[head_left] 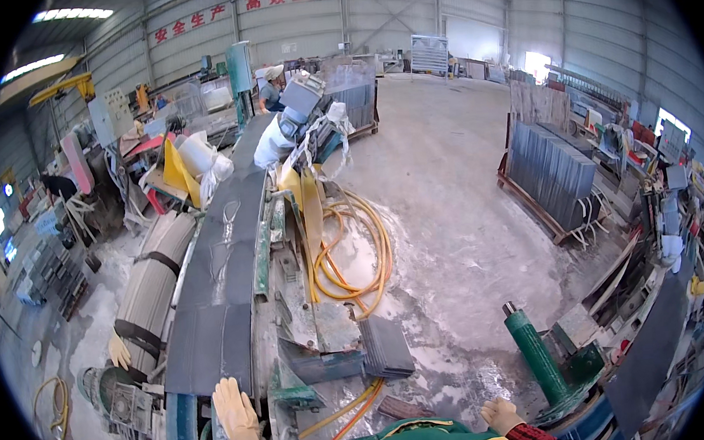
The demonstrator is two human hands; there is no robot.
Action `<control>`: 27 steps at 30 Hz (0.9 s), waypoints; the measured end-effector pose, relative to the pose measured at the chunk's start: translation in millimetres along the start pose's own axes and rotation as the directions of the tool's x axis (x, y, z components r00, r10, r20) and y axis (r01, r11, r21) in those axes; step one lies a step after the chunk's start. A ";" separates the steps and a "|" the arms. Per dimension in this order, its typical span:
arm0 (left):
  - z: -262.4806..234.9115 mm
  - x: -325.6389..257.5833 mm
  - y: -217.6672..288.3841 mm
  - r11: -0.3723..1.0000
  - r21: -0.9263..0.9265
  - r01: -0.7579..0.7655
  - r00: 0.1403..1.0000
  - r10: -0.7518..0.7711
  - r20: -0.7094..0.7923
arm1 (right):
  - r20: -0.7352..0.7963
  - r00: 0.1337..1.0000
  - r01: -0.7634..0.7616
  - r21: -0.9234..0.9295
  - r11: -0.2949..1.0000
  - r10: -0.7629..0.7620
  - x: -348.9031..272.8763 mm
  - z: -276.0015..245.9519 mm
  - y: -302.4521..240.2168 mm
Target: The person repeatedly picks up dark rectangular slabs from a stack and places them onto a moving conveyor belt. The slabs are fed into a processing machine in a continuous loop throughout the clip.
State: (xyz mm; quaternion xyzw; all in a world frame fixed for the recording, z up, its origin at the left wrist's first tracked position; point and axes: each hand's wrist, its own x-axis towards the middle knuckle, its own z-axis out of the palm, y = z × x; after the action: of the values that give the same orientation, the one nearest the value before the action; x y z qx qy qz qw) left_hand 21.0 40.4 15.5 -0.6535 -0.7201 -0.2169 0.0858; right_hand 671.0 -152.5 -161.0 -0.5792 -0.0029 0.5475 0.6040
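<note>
Since the dark slab (193, 352) at the conveyor's (183, 436) near edge appears heavy, stiff and brittle, grip opposite sides. The left hand (235, 411) extends flat, empty, over the near-right corner; the right hand (500, 415) is half-open, apparently empty.

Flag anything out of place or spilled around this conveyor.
A lone glove lies left of the conveyor, seemingly empty and off by itself. Right of the conveyor, the floor looks wet and streaked, with a yellow hose loosely looped on it.
</note>
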 end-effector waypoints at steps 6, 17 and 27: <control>10.8 4.2 12.9 0.996 -0.007 -0.093 0.995 0.092 -0.041 | 0.020 1.000 0.006 0.084 0.996 -0.008 29.2 26.4 -7.8; 59.0 76.5 -32.3 0.956 0.040 -0.292 0.954 0.294 -0.064 | -0.071 0.995 -0.074 -0.154 0.985 0.064 46.9 141.1 -36.0; 90.0 166.4 16.4 0.993 0.002 -0.119 0.990 0.119 0.076 | -0.201 0.977 -0.113 -0.175 0.978 0.077 46.6 86.1 -36.1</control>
State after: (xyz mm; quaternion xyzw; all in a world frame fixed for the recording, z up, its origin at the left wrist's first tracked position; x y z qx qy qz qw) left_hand 29.6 229.9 6.2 -0.7027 -0.6834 -0.1841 0.0733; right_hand 658.5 -51.7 -136.7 -0.6828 0.0326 0.5145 0.5177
